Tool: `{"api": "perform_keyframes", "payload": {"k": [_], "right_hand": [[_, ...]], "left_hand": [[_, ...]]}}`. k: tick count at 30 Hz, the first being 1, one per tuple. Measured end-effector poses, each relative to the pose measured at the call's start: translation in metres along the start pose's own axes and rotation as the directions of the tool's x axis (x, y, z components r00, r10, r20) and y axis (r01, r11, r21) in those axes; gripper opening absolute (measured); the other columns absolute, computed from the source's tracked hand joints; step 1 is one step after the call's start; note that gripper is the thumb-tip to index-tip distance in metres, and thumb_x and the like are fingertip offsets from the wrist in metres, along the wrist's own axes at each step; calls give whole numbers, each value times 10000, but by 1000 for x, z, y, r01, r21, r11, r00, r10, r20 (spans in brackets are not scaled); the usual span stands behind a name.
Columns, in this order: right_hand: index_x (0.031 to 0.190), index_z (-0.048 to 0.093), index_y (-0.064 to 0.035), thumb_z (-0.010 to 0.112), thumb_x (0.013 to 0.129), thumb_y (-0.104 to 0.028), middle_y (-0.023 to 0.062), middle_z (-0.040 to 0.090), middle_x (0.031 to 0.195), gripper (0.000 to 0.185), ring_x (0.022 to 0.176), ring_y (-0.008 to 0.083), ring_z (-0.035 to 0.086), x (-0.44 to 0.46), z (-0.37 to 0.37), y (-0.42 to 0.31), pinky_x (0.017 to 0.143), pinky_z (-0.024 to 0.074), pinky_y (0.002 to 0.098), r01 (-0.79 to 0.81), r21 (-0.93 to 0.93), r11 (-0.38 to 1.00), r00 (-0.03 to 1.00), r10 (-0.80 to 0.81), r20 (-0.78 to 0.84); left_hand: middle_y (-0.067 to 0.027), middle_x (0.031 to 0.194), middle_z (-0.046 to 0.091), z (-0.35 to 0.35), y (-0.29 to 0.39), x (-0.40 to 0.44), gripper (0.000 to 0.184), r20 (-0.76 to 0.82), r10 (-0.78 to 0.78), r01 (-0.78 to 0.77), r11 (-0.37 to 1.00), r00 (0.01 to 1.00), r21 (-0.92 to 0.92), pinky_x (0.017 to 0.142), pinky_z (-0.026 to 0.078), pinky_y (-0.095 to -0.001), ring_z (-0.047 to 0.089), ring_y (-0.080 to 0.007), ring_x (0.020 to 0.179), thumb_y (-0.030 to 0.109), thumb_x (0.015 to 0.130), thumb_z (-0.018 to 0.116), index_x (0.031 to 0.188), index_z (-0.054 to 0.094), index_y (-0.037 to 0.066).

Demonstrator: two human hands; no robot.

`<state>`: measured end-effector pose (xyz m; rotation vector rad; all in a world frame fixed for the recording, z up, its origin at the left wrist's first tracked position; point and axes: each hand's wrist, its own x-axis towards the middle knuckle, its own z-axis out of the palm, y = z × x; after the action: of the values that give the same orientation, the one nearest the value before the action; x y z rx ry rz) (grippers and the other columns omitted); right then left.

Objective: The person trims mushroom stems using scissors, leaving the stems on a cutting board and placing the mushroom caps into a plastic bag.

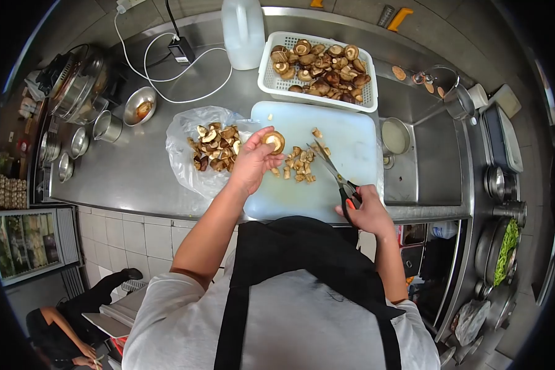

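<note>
My left hand (256, 160) pinches a mushroom cap (278, 140), its pale underside turned up, above the left part of a white cutting board (351, 129). In my right hand (373, 213) is a pair of scissors (332, 165) with black and red handles; the blades point up and left over the board. Several cut mushroom stems (301, 165) lie in a loose pile below the blades. Left of the board, a clear plastic bag (182, 151) spreads open with cut mushroom pieces (216, 148) in it.
Behind the board stands a white perforated basket (266, 77) of whole mushrooms (327, 71), beside a plastic jug (243, 37). A white cable (185, 100) loops over the steel counter (129, 172). Metal bowls sit at left. A sink (441, 166) lies to the right. Another person (61, 327) is at lower left.
</note>
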<state>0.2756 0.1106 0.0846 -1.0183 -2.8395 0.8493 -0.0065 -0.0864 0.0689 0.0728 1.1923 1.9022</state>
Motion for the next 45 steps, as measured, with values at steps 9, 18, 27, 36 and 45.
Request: {"api": "perform_keyframes", "payload": {"k": [9, 18, 27, 36, 45], "right_hand": [[1122, 556, -15, 851, 880, -251, 33, 489, 1026, 448, 930, 134, 495, 6, 5, -19, 811, 478, 296, 46, 420, 906, 937, -186, 297], [1072, 613, -24, 848, 910, -412, -2, 526, 962, 482, 871, 116, 504, 42, 42, -81, 780, 458, 272, -120, 521, 845, 799, -229, 556], [1031, 618, -82, 737, 989, -521, -51, 524, 899, 457, 800, 57, 487, 78, 90, -136, 687, 404, 212, -145, 543, 827, 604, -361, 711], [1044, 628, -83, 724, 945, -658, -29, 534, 891, 591, 778, 72, 558, 86, 108, -160, 558, 465, 218, -389, 480, 786, 499, -259, 827], [784, 635, -95, 771, 924, -619, -45, 562, 662, 559, 615, 71, 544, 83, 95, -151, 571, 440, 236, -273, 515, 813, 585, -284, 759]], "left_hand": [[-80, 996, 707, 10, -4, -6, 274, -170, 93, -108, 991, 981, -77, 719, 564, -301, 700, -165, 814, 85, 997, 711, 1214, 546, 66], [-65, 947, 696, -26, -1, -30, 261, -285, 336, -343, 939, 898, 29, 651, 558, -292, 689, -155, 739, 27, 993, 697, 1175, 520, 91], [-64, 850, 678, -64, 12, -56, 189, -492, 367, -384, 921, 790, 70, 535, 524, -261, 652, -127, 635, 19, 990, 681, 1110, 541, 62], [-50, 883, 664, -95, 18, -45, 193, -573, 283, -228, 959, 769, 168, 495, 512, -265, 632, -120, 595, 41, 967, 668, 1095, 536, 100], [-54, 937, 667, -102, 22, -48, 232, -587, 215, -150, 976, 781, 158, 510, 528, -267, 647, -130, 604, 103, 979, 682, 1176, 560, 103]]}}
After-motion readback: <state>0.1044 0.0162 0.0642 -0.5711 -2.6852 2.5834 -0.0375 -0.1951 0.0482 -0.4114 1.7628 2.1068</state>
